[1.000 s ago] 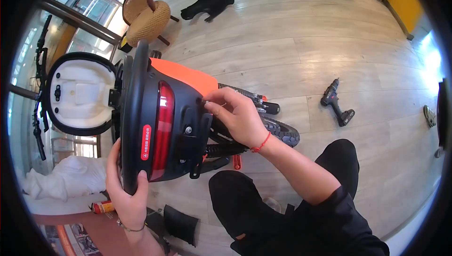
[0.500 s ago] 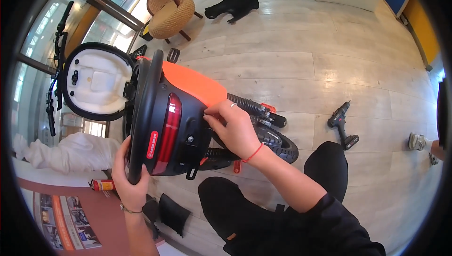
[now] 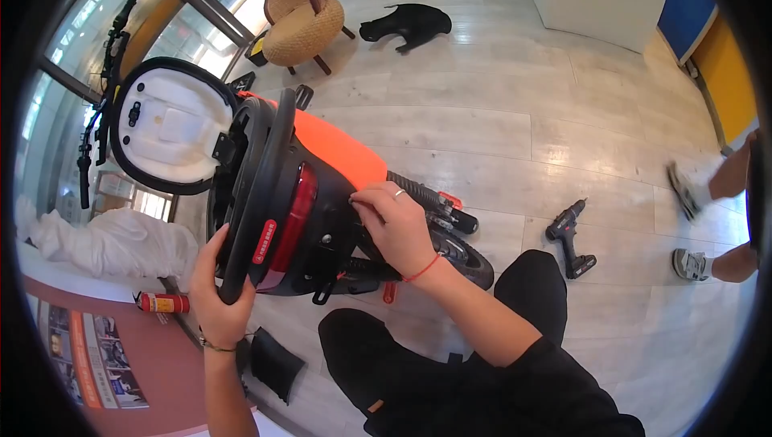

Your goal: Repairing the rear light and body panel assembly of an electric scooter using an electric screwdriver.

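An electric scooter stands in front of me, its rear toward me. My left hand [image 3: 223, 296] curls around the lower end of its black grab rail [image 3: 256, 196]. My right hand [image 3: 398, 232] is closed in a pinch at the edge where the orange side panel [image 3: 342, 147] meets the black tail cover [image 3: 328, 212]. Whatever sits between those fingertips is too small to make out. Between the hands is the red tail light [image 3: 296, 216]. The seat [image 3: 173, 127] is tipped up, showing its white underside. Below the right hand, the rear tyre [image 3: 474, 264] is partly hidden.
A cordless drill [image 3: 572, 237] lies on the floor to the right. Farther off are a black plastic panel [image 3: 418, 23] and a wicker chair [image 3: 304, 31]. At left stand a fire extinguisher [image 3: 165, 303] and white sheeting [image 3: 121, 246]. Another person's legs [image 3: 728, 260] show at far right.
My view has shifted slightly. Both hands keep their places on the scooter. At the far right, the other person's legs have come further into view.
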A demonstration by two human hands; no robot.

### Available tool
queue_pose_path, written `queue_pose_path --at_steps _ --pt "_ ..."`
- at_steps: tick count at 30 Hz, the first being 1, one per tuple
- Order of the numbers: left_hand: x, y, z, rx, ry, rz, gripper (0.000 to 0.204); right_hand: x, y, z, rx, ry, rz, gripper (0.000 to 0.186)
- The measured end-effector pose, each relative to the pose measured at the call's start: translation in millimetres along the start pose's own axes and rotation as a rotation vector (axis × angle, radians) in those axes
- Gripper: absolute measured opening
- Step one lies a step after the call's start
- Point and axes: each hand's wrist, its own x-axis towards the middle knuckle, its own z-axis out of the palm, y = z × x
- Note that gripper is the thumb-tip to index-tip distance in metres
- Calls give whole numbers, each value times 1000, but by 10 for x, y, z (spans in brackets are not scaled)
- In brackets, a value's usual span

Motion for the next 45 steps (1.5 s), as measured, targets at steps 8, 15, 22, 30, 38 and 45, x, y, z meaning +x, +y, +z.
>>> queue_pose_path --at_steps 8,15,22,30,38,45 --pt "-8 -21 -21 12 0 9 64 27 -8 -25 -30 -23 -39 14" --pt "-6 -20 -20 31 0 -10 65 50 -85 -28 -23 -94 155 11" --pt "-15 19 -31 77 14 9 65 116 -91 -108 216 -225 564 15" --pt "-35 27 -13 13 -8 -93 65 -33 34 -152 404 -213 675 21" --pt "-124 -261 7 -3 -44 -87 58 -639 851 -1120 156 -180 571 23" --pt "-280 -732 -32 48 -13 -83 48 -1862 2237 -3401 -801 38 1132 37"
